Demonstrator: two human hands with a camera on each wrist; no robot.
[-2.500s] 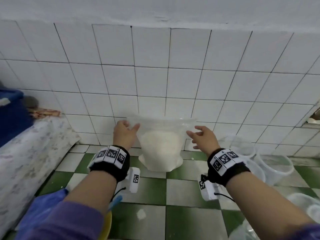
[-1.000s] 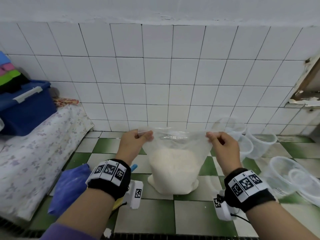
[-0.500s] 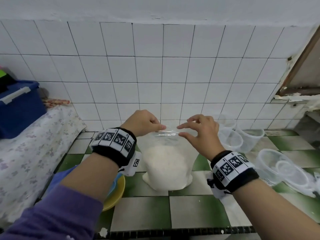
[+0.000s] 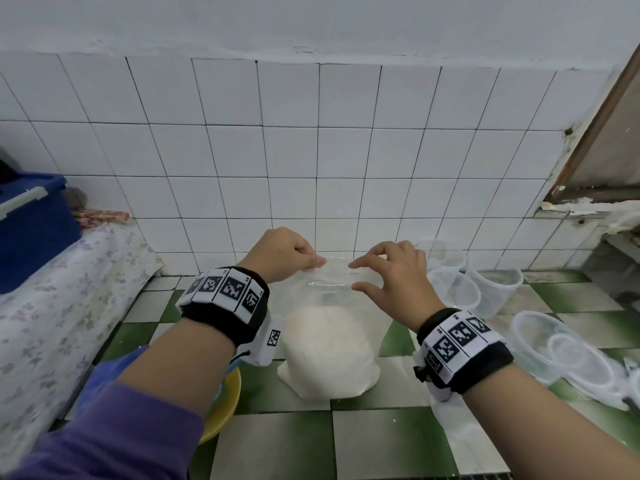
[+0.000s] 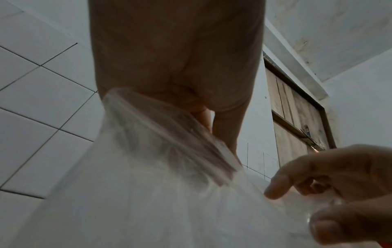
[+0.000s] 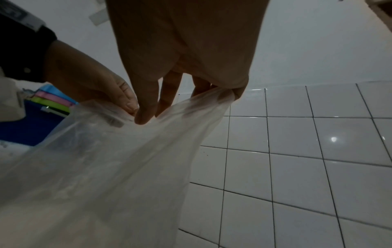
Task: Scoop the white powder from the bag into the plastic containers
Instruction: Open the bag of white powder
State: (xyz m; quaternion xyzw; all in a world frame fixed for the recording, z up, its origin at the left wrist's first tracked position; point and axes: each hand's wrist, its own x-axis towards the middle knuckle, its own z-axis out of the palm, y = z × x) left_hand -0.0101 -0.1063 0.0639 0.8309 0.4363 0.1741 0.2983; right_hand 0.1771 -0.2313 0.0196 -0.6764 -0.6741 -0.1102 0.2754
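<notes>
A clear plastic bag (image 4: 329, 351) half full of white powder stands on the green-and-white checked floor, close to the tiled wall. My left hand (image 4: 317, 261) pinches the bag's top edge from the left; the left wrist view shows its fingers (image 5: 210, 120) closed on the gathered plastic (image 5: 148, 184). My right hand (image 4: 356, 276) is at the top edge from the right, index finger and thumb curved over the opening. In the right wrist view its fingers (image 6: 161, 107) hold the plastic (image 6: 106, 167), and the index tip meets the left hand (image 6: 118, 94). Empty clear plastic containers (image 4: 491, 289) stand to the right.
More clear tubs and lids (image 4: 554, 344) lie at the right. A yellow bowl (image 4: 225, 407) and something blue (image 4: 107, 375) sit under my left forearm. A floral-covered ledge (image 4: 52, 306) with a blue bin (image 4: 31, 230) is on the left. The tiled wall is just behind the bag.
My hands took hold of the bag's top corners, then came together at the middle of the top edge. The mouth is now gathered narrow between them.
</notes>
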